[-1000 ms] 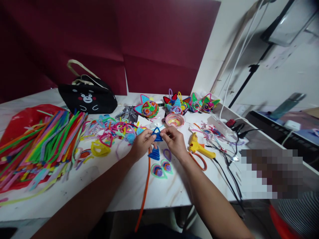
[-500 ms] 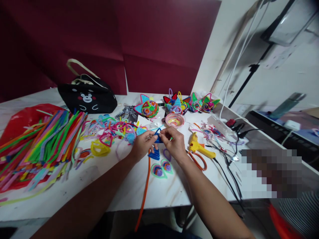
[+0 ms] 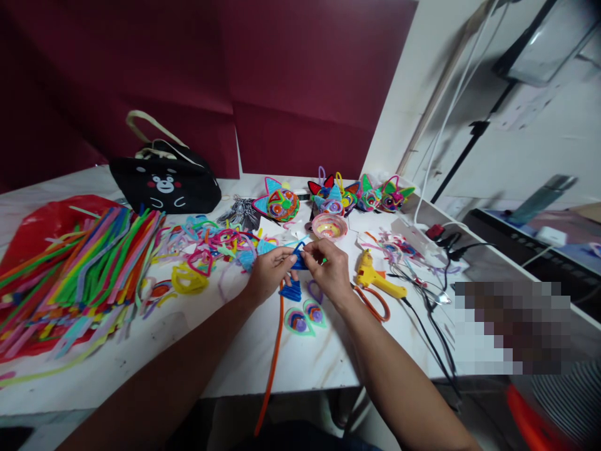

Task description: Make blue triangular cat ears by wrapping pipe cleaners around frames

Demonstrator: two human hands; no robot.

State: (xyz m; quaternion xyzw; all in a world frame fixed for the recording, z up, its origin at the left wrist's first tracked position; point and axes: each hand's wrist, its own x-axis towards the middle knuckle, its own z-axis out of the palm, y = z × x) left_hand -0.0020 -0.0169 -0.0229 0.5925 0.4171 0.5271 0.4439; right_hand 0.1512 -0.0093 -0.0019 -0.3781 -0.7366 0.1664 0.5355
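Note:
Both my hands meet above the middle of the white table (image 3: 154,351). My left hand (image 3: 267,274) and my right hand (image 3: 328,268) pinch a small blue pipe-cleaner triangle (image 3: 297,257) between their fingertips. Just below it lies a finished blue ribbed triangle (image 3: 291,292). A long orange pipe cleaner (image 3: 272,369) runs from under my left hand down past the table's front edge. Two teardrop pieces with coloured spirals (image 3: 305,318) lie near my right wrist.
A big pile of coloured pipe cleaners (image 3: 79,269) on a red sheet fills the left. Bent pieces (image 3: 211,241) lie behind my hands. Cat-face figures (image 3: 338,195), a pink bowl (image 3: 328,227), a black bear bag (image 3: 164,181), a yellow glue gun (image 3: 375,279), orange scissors (image 3: 375,304) and cables (image 3: 432,294) surround them.
The blue triangle has been squeezed flatter and is now more hidden between my fingertips. My hands stay in nearly the same place.

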